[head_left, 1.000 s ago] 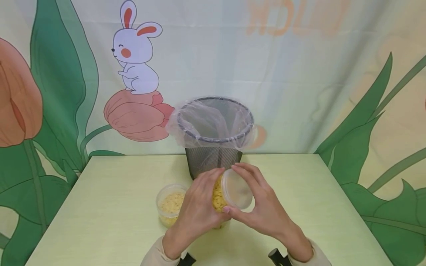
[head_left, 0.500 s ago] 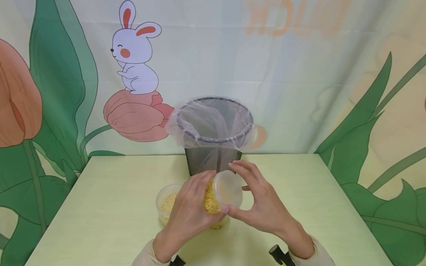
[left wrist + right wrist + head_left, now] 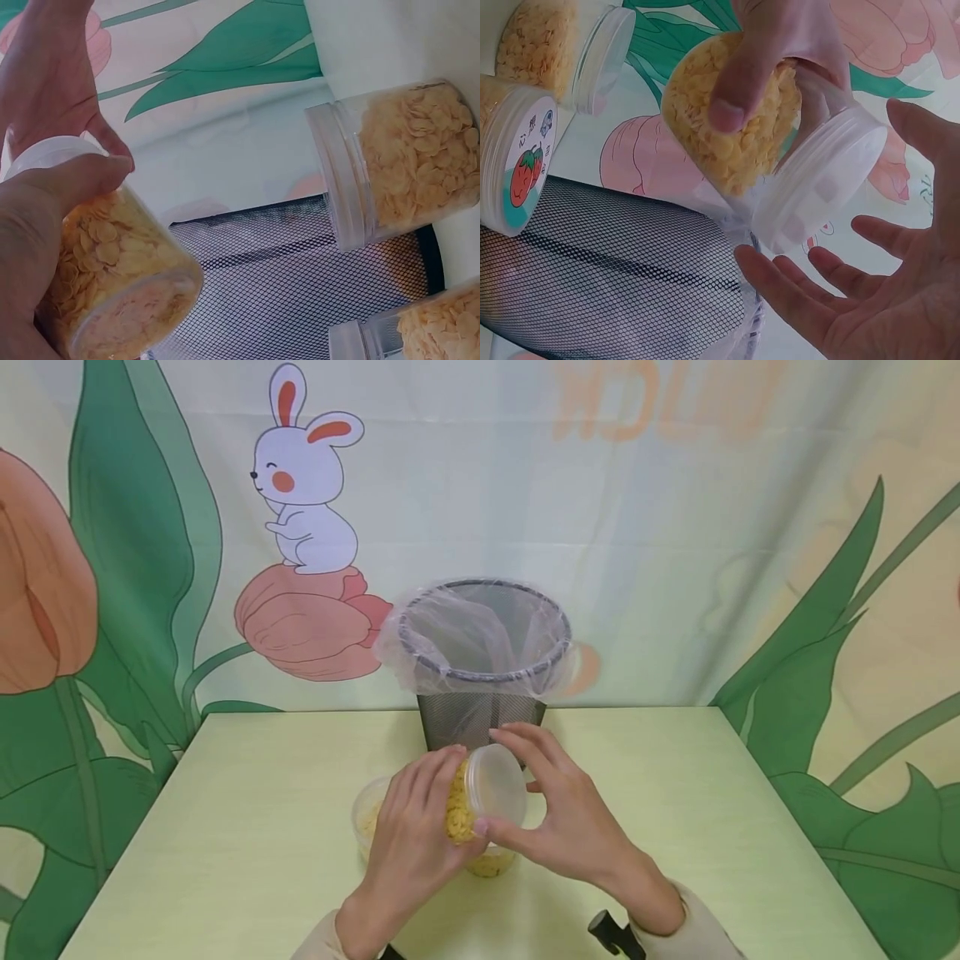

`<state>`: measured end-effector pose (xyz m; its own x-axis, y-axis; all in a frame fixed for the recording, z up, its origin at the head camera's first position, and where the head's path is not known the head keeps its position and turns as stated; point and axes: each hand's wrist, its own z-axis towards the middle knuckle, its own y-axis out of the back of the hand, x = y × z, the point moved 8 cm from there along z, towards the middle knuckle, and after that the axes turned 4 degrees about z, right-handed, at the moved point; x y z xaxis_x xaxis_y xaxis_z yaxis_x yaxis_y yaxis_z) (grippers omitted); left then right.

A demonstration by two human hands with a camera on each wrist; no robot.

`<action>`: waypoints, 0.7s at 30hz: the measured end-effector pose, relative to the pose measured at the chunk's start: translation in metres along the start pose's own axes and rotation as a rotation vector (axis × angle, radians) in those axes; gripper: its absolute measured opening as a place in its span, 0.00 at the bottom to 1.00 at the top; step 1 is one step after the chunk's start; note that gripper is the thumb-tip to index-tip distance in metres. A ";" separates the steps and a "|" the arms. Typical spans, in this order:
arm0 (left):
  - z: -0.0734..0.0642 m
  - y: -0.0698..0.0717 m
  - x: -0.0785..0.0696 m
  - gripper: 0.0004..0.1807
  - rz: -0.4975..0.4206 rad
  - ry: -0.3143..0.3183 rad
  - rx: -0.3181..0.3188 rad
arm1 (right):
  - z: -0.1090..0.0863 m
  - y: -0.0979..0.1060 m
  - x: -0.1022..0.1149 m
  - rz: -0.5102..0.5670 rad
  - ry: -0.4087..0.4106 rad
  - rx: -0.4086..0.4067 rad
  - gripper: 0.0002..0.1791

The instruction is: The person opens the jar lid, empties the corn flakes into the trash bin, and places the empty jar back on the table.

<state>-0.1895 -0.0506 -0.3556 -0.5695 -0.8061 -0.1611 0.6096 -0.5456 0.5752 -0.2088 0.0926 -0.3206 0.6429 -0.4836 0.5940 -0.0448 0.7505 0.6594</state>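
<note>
My left hand (image 3: 416, 814) grips a clear plastic jar (image 3: 120, 277) of yellow flakes, held tilted on its side above the table. The jar's translucent screw lid (image 3: 498, 785) faces right. My right hand (image 3: 566, 806) is spread around that lid, thumb and fingertips right at its rim in the right wrist view, fingers fairly straight. Behind my left hand stands a second jar (image 3: 369, 818) of pale flakes, partly hidden. A third jar (image 3: 491, 862) shows below the held one; its top is covered by my hands in the head view.
A black mesh bin (image 3: 480, 722) lined with a clear plastic bag (image 3: 420, 672) stands at the table's back edge, just beyond the hands. The pale green table (image 3: 660, 810) ends at a printed cloth backdrop (image 3: 637, 527). One jar lid (image 3: 531, 161) bears a tomato label.
Both hands and the held jar have moved left. The left hand now covers more of the jar behind it, while the jar below the held one shows more.
</note>
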 end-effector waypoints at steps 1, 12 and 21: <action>0.000 0.000 -0.001 0.51 0.007 -0.004 -0.007 | 0.001 -0.001 0.000 -0.006 -0.003 0.002 0.43; -0.002 -0.002 -0.005 0.51 0.045 -0.023 -0.020 | 0.001 -0.004 0.004 -0.045 0.015 -0.017 0.36; -0.003 -0.003 -0.005 0.51 0.035 -0.019 -0.010 | 0.000 0.000 0.008 -0.019 0.100 -0.050 0.33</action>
<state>-0.1868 -0.0458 -0.3590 -0.5577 -0.8205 -0.1256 0.6352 -0.5192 0.5718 -0.2035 0.0885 -0.3155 0.7167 -0.4523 0.5308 0.0051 0.7645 0.6447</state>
